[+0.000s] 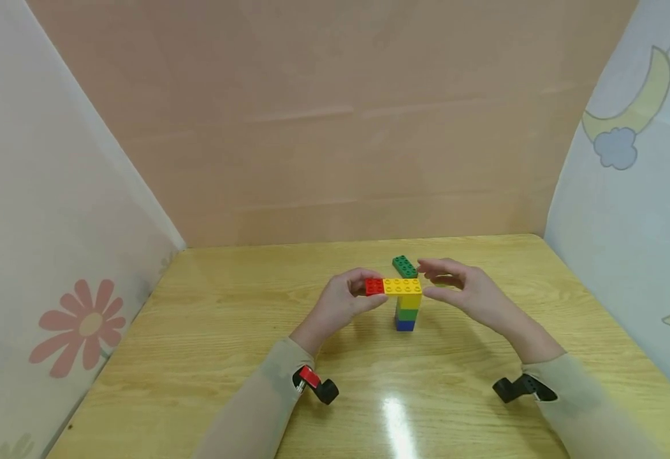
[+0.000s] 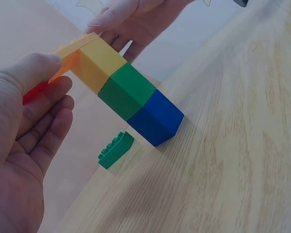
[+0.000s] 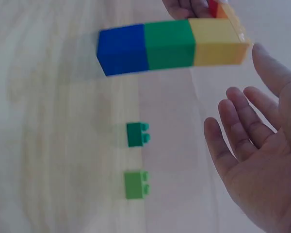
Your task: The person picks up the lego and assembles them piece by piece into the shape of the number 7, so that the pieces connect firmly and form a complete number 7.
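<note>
Your L hand (image 1: pixel 340 298) pinches the red brick (image 1: pixel 374 286) at the yellow plank's (image 1: pixel 401 286) overhang; R hand (image 1: pixel 475 293) is wide, just beside. Tower (image 1: pixel 406 314) stands twd the table's (image 1: pixel 225 357) far edge. Pressing the L end prob. tips it, b/c only the plank's R end's supported; an R thumb bump might too.

A pale, wood-grained surface (image 1: pixel 225 319) is carrying an upright block tower (image 1: pixel 407 315), whose blue block (image 1: pixel 405 326) is resting directly on the wood. A dark green brick (image 1: pixel 405 266) is lying behind it, studs facing up. In the right wrist view, a light green brick (image 3: pixel 134 184) is sitting near the dark one. In front of the tower, a bright reflection (image 1: pixel 398 427) is gleaming.
</note>
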